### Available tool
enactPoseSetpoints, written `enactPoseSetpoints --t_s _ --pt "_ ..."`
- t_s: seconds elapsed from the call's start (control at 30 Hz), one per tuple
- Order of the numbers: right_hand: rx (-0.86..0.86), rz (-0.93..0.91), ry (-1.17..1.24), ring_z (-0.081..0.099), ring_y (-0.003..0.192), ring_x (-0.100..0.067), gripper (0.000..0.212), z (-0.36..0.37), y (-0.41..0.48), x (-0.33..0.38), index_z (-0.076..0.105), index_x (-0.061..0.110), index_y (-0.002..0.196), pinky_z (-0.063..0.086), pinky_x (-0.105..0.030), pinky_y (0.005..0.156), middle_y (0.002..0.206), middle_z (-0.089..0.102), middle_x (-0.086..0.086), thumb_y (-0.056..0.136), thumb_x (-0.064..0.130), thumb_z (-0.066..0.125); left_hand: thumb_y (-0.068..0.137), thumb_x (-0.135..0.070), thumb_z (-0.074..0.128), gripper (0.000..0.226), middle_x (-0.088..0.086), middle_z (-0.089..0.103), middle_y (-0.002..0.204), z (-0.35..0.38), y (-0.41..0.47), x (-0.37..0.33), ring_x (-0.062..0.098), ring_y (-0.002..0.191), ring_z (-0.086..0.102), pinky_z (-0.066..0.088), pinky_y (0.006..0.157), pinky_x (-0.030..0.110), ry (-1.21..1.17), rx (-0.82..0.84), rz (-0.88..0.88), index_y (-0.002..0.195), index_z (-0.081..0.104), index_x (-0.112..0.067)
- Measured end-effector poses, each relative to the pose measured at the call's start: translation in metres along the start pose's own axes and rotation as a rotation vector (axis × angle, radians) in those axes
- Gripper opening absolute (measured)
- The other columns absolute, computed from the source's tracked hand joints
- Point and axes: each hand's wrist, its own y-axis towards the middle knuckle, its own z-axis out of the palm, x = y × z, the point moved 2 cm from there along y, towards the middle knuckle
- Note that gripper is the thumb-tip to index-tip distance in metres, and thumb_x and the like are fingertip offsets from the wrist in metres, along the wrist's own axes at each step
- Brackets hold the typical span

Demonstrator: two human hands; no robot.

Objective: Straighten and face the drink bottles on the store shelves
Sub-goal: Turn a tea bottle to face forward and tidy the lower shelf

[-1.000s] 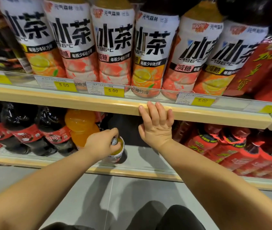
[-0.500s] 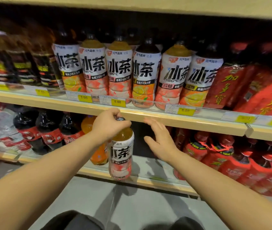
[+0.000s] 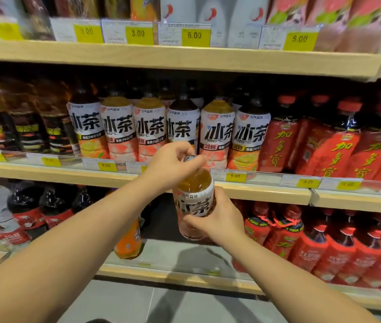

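Observation:
I hold a white-labelled iced tea bottle [image 3: 194,202] upright in the air, in front of the middle shelf edge [image 3: 266,192]. My left hand [image 3: 169,165] grips its cap from above. My right hand [image 3: 217,220] wraps the lower part of its body from the right. On the middle shelf behind it stands a row of matching tea bottles [image 3: 150,130] with labels facing forward; the one directly behind my hands is partly hidden.
Red-labelled bottles [image 3: 338,150] fill the right of the middle shelf and dark bottles [image 3: 26,129] the left. The bottom shelf holds cola bottles [image 3: 29,210], an orange soda bottle [image 3: 129,241], red bottles [image 3: 324,248] and an empty gap [image 3: 173,252]. Yellow price tags line each edge.
The tea bottle came up from the bottom shelf to the height of the middle shelf. My right hand left the shelf edge and took hold of the bottle's body. The view tilted upward.

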Motion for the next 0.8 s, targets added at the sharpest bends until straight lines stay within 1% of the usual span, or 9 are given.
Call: enactPoseSetpoints --t_s 0.07,0.13,0.17,0.23,0.27,0.33,0.43,0.63,0.8 --pt "-0.043 -0.003 0.017 0.059 0.090 -0.004 0.074 -0.015 0.003 0.001 0.039 0.048 0.100 0.046 -0.026 0.068 0.089 0.057 0.025 0.039 0.080 0.065 0.077 -0.056 0.048 0.033 -0.008 0.052 0.054 -0.009 0.008 0.006 0.008 0.052 0.049 0.043 0.057 0.035 -0.157 -0.062 -0.038 0.067 0.062 -0.028" --pt "-0.088 0.006 0.071 0.060 0.090 -0.002 0.074 -0.030 0.009 0.004 0.041 0.049 0.100 0.051 -0.031 0.074 0.092 0.061 0.026 0.038 0.080 0.069 0.084 -0.046 0.046 0.027 -0.009 0.056 0.061 -0.012 0.010 0.024 0.012 0.058 0.054 0.046 0.059 0.034 -0.142 -0.096 -0.133 0.073 0.064 -0.029" --pt "-0.120 0.009 0.108 0.060 0.090 -0.001 0.074 -0.038 0.012 0.006 0.042 0.049 0.100 0.052 -0.032 0.076 0.093 0.061 0.028 0.039 0.078 0.072 0.086 -0.040 0.049 0.022 -0.008 0.060 0.069 -0.010 0.009 0.038 0.014 0.067 0.058 0.048 0.064 0.034 -0.001 -0.038 -0.155 0.076 0.064 -0.028" --pt "-0.213 0.009 0.168 0.058 0.090 0.001 0.075 -0.054 0.020 0.014 0.042 0.050 0.099 0.052 -0.031 0.077 0.092 0.059 0.030 0.038 0.077 0.073 0.085 -0.032 0.057 0.014 -0.006 0.068 0.092 0.003 0.003 0.063 0.018 0.089 0.061 0.050 0.077 0.034 0.380 0.220 -0.173 0.088 0.068 -0.025" --pt "-0.266 0.001 0.191 0.057 0.090 0.001 0.075 -0.062 0.025 0.019 0.041 0.050 0.099 0.051 -0.030 0.076 0.092 0.057 0.031 0.037 0.078 0.073 0.083 -0.031 0.060 0.019 -0.003 0.068 0.104 0.010 -0.001 0.070 0.019 0.099 0.060 0.050 0.082 0.033 0.550 0.324 -0.165 0.098 0.070 -0.024" --pt "-0.353 -0.038 0.227 0.055 0.089 0.007 0.075 -0.077 0.035 0.029 0.037 0.053 0.098 0.046 -0.021 0.073 0.092 0.055 0.033 0.038 0.078 0.073 0.081 -0.033 0.064 0.032 -0.001 0.064 0.114 0.020 0.001 0.072 0.021 0.106 0.057 0.048 0.086 0.033 0.783 0.371 -0.134 0.111 0.066 -0.025" --pt "-0.421 -0.105 0.211 0.049 0.084 0.021 0.073 -0.092 0.048 0.042 0.035 0.054 0.098 0.037 -0.010 0.067 0.090 0.052 0.037 0.040 0.079 0.071 0.081 -0.032 0.066 0.033 0.001 0.062 0.109 0.027 0.013 0.061 0.024 0.102 0.059 0.046 0.075 0.034 0.999 0.397 -0.143 0.112 0.060 -0.024" --pt "-0.432 -0.108 0.184 0.048 0.082 0.019 0.073 -0.094 0.071 0.047 0.043 0.045 0.103 0.038 -0.012 0.065 0.088 0.053 0.036 0.043 0.076 0.071 0.085 -0.016 0.062 0.026 0.002 0.063 0.106 0.041 0.029 0.057 0.026 0.101 0.060 0.042 0.066 0.033 1.134 0.430 -0.141 0.111 0.059 -0.019" --pt "-0.438 -0.096 0.153 0.047 0.080 0.023 0.079 -0.082 0.085 0.042 0.045 0.041 0.110 0.036 -0.010 0.064 0.088 0.052 0.037 0.044 0.076 0.071 0.088 -0.033 0.060 0.022 0.001 0.058 0.090 0.036 0.031 0.063 0.025 0.091 0.061 0.040 0.062 0.032 1.091 0.399 -0.101 0.105 0.060 -0.020"
